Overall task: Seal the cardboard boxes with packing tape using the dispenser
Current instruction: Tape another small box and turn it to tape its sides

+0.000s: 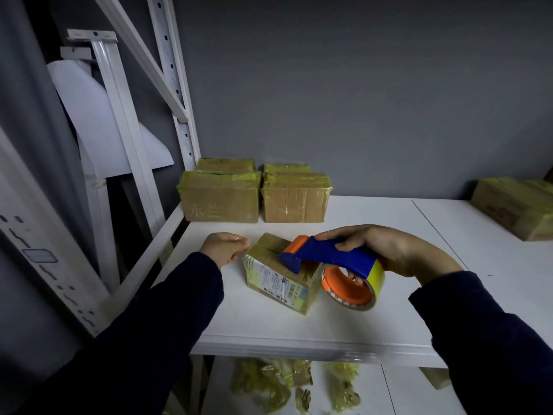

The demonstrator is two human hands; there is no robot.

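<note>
A small cardboard box [270,275] with a white shipping label on its side sits on the white shelf [389,235]. My right hand [386,250] grips a blue and orange tape dispenser [326,256] loaded with a yellowish tape roll [378,277]. The dispenser's front end rests on the top of the box. My left hand [226,248] lies just left of the box, fingers loosely curled, holding nothing; whether it touches the box's edge I cannot tell.
Taped cardboard boxes [220,196] [296,196] stand at the back of the shelf, with more behind them. Another taped box [517,205] sits at the far right. White rack posts [176,85] rise at the left. Crumpled tape scraps [269,384] lie on the lower shelf.
</note>
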